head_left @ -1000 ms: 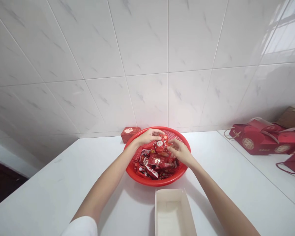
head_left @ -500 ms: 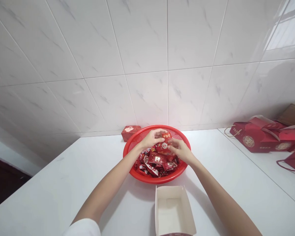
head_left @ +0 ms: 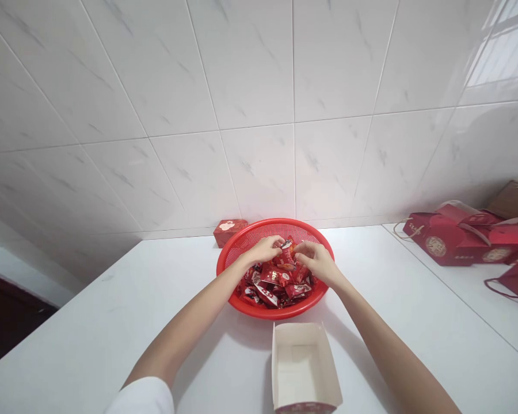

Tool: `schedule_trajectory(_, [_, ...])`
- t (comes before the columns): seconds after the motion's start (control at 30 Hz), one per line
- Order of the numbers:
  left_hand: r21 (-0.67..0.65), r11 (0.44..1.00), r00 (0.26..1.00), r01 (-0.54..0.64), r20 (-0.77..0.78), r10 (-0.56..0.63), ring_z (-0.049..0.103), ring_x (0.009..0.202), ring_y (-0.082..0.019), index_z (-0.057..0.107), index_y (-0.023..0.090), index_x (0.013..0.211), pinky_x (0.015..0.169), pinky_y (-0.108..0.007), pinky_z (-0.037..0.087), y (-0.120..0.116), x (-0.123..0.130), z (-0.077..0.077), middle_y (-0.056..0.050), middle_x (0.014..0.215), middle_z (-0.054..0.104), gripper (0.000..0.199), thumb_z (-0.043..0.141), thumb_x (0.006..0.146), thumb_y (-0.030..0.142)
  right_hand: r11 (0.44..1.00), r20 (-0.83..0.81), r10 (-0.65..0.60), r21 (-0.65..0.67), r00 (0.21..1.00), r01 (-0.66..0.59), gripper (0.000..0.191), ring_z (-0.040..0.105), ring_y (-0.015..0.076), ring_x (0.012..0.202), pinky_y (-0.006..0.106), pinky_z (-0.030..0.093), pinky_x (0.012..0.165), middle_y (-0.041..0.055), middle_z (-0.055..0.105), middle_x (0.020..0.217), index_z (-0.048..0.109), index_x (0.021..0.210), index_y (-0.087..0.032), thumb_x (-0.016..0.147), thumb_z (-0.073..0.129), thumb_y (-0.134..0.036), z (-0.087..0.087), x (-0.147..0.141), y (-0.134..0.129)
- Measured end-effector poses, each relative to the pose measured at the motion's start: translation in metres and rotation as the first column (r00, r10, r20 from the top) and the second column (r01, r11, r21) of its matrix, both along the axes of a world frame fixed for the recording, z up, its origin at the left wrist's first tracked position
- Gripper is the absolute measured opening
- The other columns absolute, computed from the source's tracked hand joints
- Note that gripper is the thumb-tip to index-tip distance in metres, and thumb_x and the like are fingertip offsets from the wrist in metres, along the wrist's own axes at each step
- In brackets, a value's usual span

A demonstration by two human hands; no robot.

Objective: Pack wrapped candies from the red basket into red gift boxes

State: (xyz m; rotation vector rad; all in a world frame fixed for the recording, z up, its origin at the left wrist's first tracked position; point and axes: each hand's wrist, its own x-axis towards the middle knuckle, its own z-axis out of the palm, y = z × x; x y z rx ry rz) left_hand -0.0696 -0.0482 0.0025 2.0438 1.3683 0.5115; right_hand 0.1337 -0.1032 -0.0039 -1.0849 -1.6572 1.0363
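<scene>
A red plastic basket holds a heap of small wrapped candies, mostly red with some white and gold print. Inside it, my left hand hovers over the back left of the heap, fingers curved and apart from the thumb. My right hand reaches in from the right side, its fingertips bent down at the candies. Between the two hands lies a red candy packet; whether fingertips touch it is unclear. In front of the basket, an open box with white inner walls shows its bare bottom.
A small red box stands behind the basket at the left, by the tiled wall. Red gift boxes with handles sit at the right, a brown carton behind them. The white table shows a seam at the right.
The red packet with gold print that stood upright between my hands no longer shows there. My left hand has moved slightly down and left; the candies on top lie differently.
</scene>
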Motion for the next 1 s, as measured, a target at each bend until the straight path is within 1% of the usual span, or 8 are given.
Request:
schedule_trajectory(0.13, [-0.097, 0.987, 0.987, 0.129, -0.08, -0.137, 0.065, 0.108, -0.029, 0.062, 0.017, 0.126, 0.092, -0.037, 0.05, -0.006, 0.002, 0.003, -0.011, 0.119, 0.07, 0.051, 0.069, 0.078, 0.032, 0.999, 0.02, -0.026, 0.029, 0.999, 0.025, 0.011, 0.068, 0.0201, 0.079, 0.034, 0.052, 0.074, 0.0046, 0.074, 0.089, 0.065, 0.084, -0.02, 0.076, 0.058, -0.024, 0.0, 0.0, 0.001])
schedule_trajectory(0.27, [-0.153, 0.966, 0.975, 0.207, -0.051, -0.216, 0.064, 0.111, -0.029, 0.062, 0.02, 0.13, 0.091, -0.033, 0.048, -0.009, 0.001, 0.01, -0.009, 0.123, 0.069, 0.066, 0.079, 0.072, 0.045, 0.998, 0.037, -0.045, 0.037, 0.998, 0.043, 0.012, 0.069, 0.0208, 0.082, 0.035, 0.053, 0.077, 0.0053, 0.074, 0.091, 0.065, 0.085, -0.02, 0.076, 0.059, -0.024, -0.001, 0.0, 0.0])
schedule_trajectory(0.33, [-0.155, 0.957, 0.965, 0.243, -0.059, -0.254, 0.065, 0.103, -0.027, 0.066, 0.019, 0.123, 0.084, -0.031, 0.048, -0.01, 0.001, 0.012, -0.007, 0.113, 0.071, 0.06, 0.08, 0.07, 0.044, 0.998, 0.044, -0.041, 0.04, 0.998, 0.039, 0.012, 0.069, 0.0212, 0.083, 0.036, 0.054, 0.077, 0.0057, 0.074, 0.092, 0.065, 0.086, -0.02, 0.077, 0.06, -0.025, -0.002, 0.001, 0.001])
schedule_trajectory(0.43, [-0.107, 0.955, 0.958, 0.276, -0.051, -0.282, 0.064, 0.087, -0.023, 0.073, 0.016, 0.1, 0.074, -0.029, 0.046, -0.008, 0.001, 0.013, -0.004, 0.091, 0.071, 0.037, 0.077, 0.074, 0.042, 0.998, 0.028, -0.035, 0.045, 0.999, 0.034, 0.013, 0.069, 0.0217, 0.085, 0.037, 0.055, 0.077, 0.0058, 0.074, 0.093, 0.066, 0.088, -0.02, 0.076, 0.061, -0.026, -0.005, 0.001, 0.003])
schedule_trajectory(0.5, [-0.038, 0.965, 0.966, 0.258, 0.04, -0.257, 0.062, 0.084, -0.022, 0.071, 0.014, 0.089, 0.075, -0.03, 0.046, -0.006, 0.001, 0.014, -0.004, 0.085, 0.069, 0.031, 0.074, 0.076, 0.042, 0.997, -0.003, -0.042, 0.057, 0.999, 0.042, 0.017, 0.07, 0.022, 0.089, 0.038, 0.055, 0.081, 0.0056, 0.074, 0.095, 0.065, 0.092, -0.021, 0.076, 0.062, -0.024, -0.008, 0.001, 0.005])
schedule_trajectory(0.6, [0.043, 0.978, 0.955, 0.206, 0.212, -0.21, 0.062, 0.084, -0.021, 0.069, 0.013, 0.088, 0.079, -0.032, 0.047, -0.006, 0.002, 0.017, -0.004, 0.086, 0.068, 0.036, 0.075, 0.076, 0.046, 0.995, -0.042, -0.075, 0.061, 0.996, 0.077, 0.023, 0.069, 0.0235, 0.099, 0.041, 0.055, 0.089, 0.0063, 0.073, 0.102, 0.063, 0.098, -0.021, 0.075, 0.064, -0.025, -0.012, 0.001, 0.007])
schedule_trajectory(0.77, [0.036, 0.98, 0.888, 0.195, 0.417, -0.192, 0.062, 0.081, -0.019, 0.069, 0.013, 0.089, 0.08, -0.033, 0.05, -0.01, 0.003, 0.022, -0.005, 0.086, 0.07, 0.039, 0.077, 0.075, 0.049, 0.996, -0.06, -0.064, 0.054, 0.996, 0.067, 0.04, 0.066, 0.0269, 0.111, 0.045, 0.053, 0.095, 0.0092, 0.07, 0.115, 0.06, 0.111, -0.022, 0.075, 0.071, -0.036, -0.014, 0.001, 0.007])
schedule_trajectory(1.0, [-0.042, 0.975, 0.825, 0.217, 0.543, -0.16, 0.067, 0.098, -0.024, 0.072, 0.015, 0.103, 0.09, -0.038, 0.051, -0.007, 0.003, 0.017, -0.009, 0.101, 0.074, 0.05, 0.086, 0.066, 0.047, 0.996, -0.097, 0.055, -0.071, 0.994, -0.062, 0.056, 0.07, 0.0268, 0.097, 0.042, 0.057, 0.082, 0.0099, 0.068, 0.114, 0.052, 0.122, -0.021, 0.07, 0.071, -0.032, -0.012, -0.001, 0.003])
